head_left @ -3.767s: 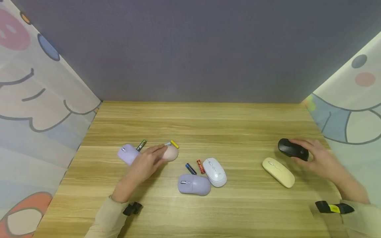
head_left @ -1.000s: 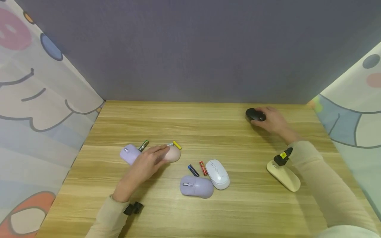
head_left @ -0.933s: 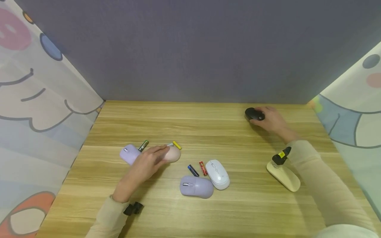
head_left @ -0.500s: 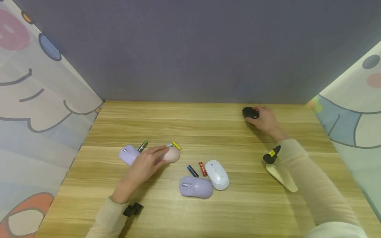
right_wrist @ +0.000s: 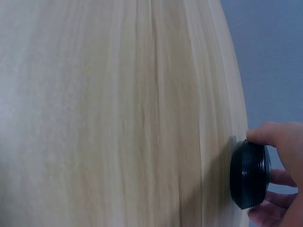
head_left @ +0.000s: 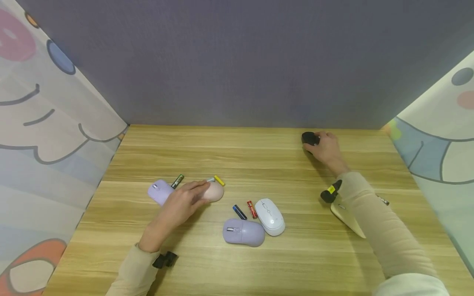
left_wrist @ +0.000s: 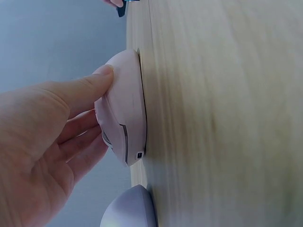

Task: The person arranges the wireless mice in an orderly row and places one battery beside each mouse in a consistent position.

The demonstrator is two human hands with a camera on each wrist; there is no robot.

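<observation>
Gripping a glossy black plastic computer mouse (head_left: 309,138) near the back edge of the pale wood-grain table (head_left: 222,156), the person's right hand (head_left: 326,149) has its thumb on one side and its fingers curled round the other. Whether the mouse's underside rests fully on the wood is hard to tell from the right wrist view. The left hand (head_left: 182,203) holds a rounded pale pink plastic mouse (head_left: 214,192) between thumb and fingers, its base on the table, just beside a slim yellow battery (head_left: 219,180). Positioning the black mouse seems to be the step in hand, with the left hand apparently only steadying the pink one. The next move, as judged here, calls for the black mouse to sit flat before the right fingers loosen, and for the right sleeve (head_left: 374,218) to lift clear of the pale yellow flat mouse (head_left: 346,218) below it
</observation>
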